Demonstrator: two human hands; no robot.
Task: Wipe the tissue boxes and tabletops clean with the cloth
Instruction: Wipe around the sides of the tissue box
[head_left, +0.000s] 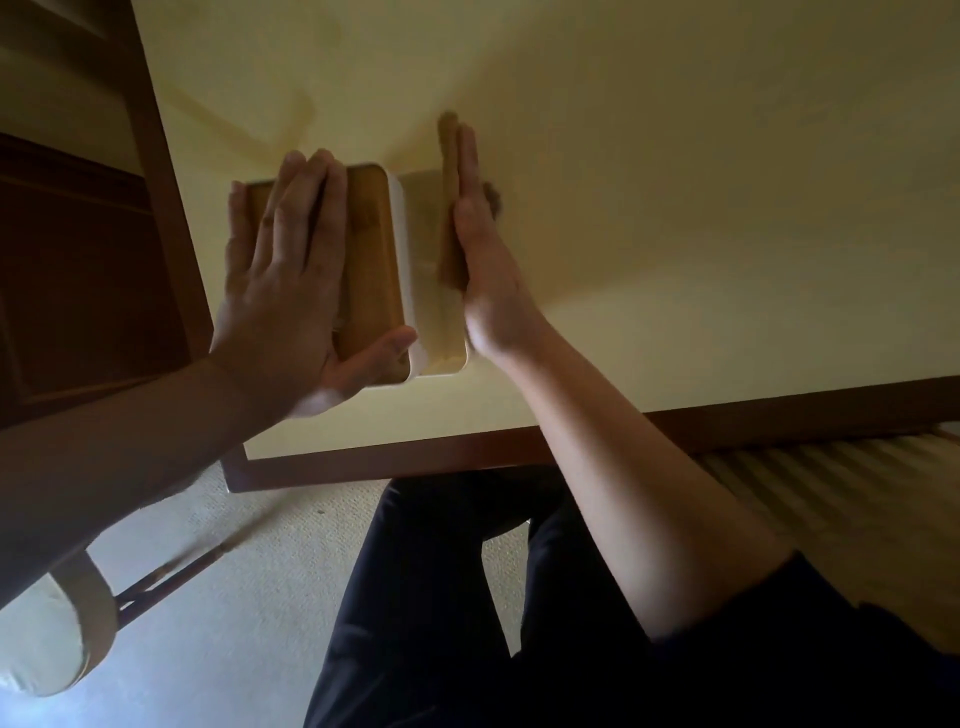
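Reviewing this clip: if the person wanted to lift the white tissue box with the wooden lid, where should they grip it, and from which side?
Probably across the short width, from above: the white tissue box with the wooden lid is a long rounded rectangle, upright on the pale tabletop. The left hand already lies flat on the lid; the right hand presses a brown cloth against its side.

Box (415, 270) between the hands: white side walls, smooth, plastic-looking, slight sheen. Lid (371, 249) under the left hand (280, 291): brown wood-look panel, smooth, matt.

Cloth (448, 208), pressed flat against the box wall by the right hand (483, 249): brown fabric, soft, matt; fuzzy edge shows past the fingers.

Tabletop (675, 208) beyond both hands: pale yellow, smooth, low sheen, faint streaks above the left hand. Table rim (389, 462) below the wrists: dark reddish wood, semi-gloss.

Floor (260, 571) below the left forearm: pale carpet, rough, matt.
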